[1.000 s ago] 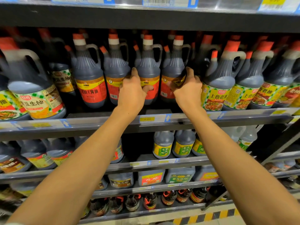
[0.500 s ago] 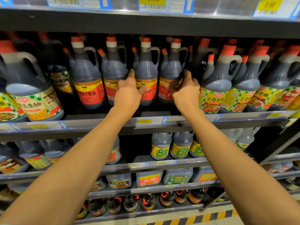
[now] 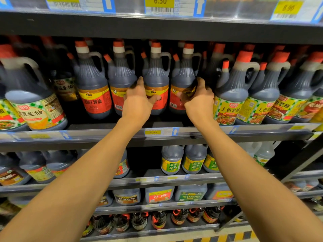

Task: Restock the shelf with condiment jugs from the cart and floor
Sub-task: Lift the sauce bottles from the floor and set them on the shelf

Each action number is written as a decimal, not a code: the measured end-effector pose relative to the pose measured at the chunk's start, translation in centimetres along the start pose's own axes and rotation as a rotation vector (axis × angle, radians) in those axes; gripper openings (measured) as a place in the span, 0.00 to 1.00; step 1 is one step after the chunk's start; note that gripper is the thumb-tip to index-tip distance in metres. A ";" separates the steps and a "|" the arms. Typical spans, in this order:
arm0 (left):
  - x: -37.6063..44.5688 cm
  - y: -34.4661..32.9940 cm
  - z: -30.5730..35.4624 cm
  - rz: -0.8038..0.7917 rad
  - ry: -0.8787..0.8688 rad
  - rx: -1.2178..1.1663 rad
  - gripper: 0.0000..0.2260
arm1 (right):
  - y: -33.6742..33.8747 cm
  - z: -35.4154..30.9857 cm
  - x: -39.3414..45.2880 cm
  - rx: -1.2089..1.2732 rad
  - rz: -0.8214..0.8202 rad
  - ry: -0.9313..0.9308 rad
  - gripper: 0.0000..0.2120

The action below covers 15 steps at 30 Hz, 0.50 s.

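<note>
Left hand [image 3: 138,102] gripped red-label jug [image 3: 156,81] – fingers on its left flank, thumb across label. Just right, right hand [image 3: 198,102] clasped neighbouring jug [image 3: 183,81] (both upright on shelf [image 3: 104,135], set back from edge).

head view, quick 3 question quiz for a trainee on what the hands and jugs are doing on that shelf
1. True or false: both hands are on red-label jugs on the shelf.
2. What colour are the caps on the red-label jugs? A) green B) red-orange C) blue
3. Which jugs stand directly right of the right hand?

Key
1. True: the left hand grips one red-label jug and the right hand grips the next red-label jug.
2. B.
3. The green-checked label jugs.
</note>
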State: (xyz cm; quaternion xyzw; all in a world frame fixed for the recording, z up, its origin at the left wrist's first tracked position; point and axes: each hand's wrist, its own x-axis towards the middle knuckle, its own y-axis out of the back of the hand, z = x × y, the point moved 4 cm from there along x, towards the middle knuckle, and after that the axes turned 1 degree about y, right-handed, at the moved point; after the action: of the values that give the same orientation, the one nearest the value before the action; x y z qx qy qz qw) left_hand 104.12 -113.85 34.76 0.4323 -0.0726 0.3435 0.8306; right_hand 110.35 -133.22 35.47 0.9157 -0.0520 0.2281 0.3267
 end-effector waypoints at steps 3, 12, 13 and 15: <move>-0.2 0.1 0.1 0.020 -0.013 -0.012 0.39 | 0.1 0.0 -0.1 0.021 0.005 -0.001 0.36; -0.3 0.0 0.1 0.020 -0.009 0.020 0.39 | 0.2 -0.1 -0.4 0.032 0.003 0.025 0.36; -0.3 0.0 0.1 0.021 -0.016 0.020 0.39 | 0.2 -0.1 -0.5 0.032 0.002 0.028 0.36; -0.3 0.2 0.2 0.030 -0.020 0.020 0.39 | 0.3 -0.2 -0.5 0.035 -0.001 0.032 0.35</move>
State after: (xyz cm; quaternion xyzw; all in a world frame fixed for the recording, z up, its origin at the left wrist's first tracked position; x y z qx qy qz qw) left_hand 103.79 -114.04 34.90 0.4428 -0.0839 0.3525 0.8201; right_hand 109.77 -133.31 35.57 0.9176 -0.0423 0.2432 0.3115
